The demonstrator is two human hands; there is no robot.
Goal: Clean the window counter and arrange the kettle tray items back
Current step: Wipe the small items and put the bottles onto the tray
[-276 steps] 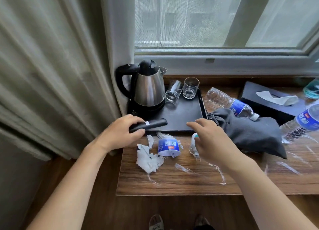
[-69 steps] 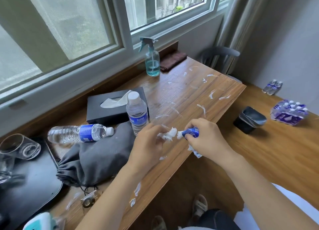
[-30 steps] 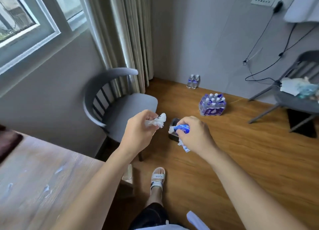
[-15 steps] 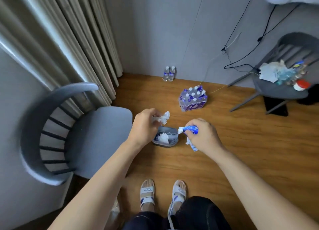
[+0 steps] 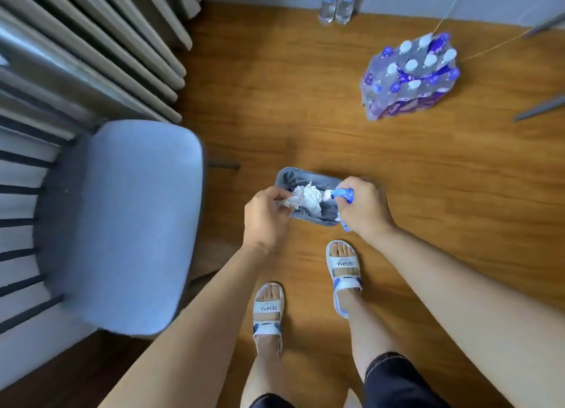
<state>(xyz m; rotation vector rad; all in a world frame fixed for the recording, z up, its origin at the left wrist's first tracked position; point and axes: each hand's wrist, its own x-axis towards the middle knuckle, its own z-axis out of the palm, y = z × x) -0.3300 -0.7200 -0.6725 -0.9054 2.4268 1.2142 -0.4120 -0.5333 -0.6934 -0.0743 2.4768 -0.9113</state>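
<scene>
I look straight down at a small grey waste bin (image 5: 286, 176) on the wooden floor. My left hand (image 5: 266, 218) holds crumpled white paper scraps (image 5: 287, 202) over the bin's left edge. My right hand (image 5: 362, 207) grips a crushed blue-and-white wrapper (image 5: 344, 193) over the bin's right edge, and a strip of it hangs below the fist. A wad of white paper (image 5: 308, 198) lies inside the bin between my hands. The counter, kettle and tray are out of view.
A grey chair (image 5: 122, 224) stands close on the left, with curtain folds (image 5: 91, 49) behind it. A shrink-wrapped pack of water bottles (image 5: 409, 80) sits on the floor at the far right, and two loose bottles (image 5: 336, 0) stand by the wall. My sandalled feet (image 5: 305, 285) are just below the bin.
I have turned from the counter to the floor bin and leaned over it. Both hands have come down onto the bin's rim, still holding the scraps and wrapper.
</scene>
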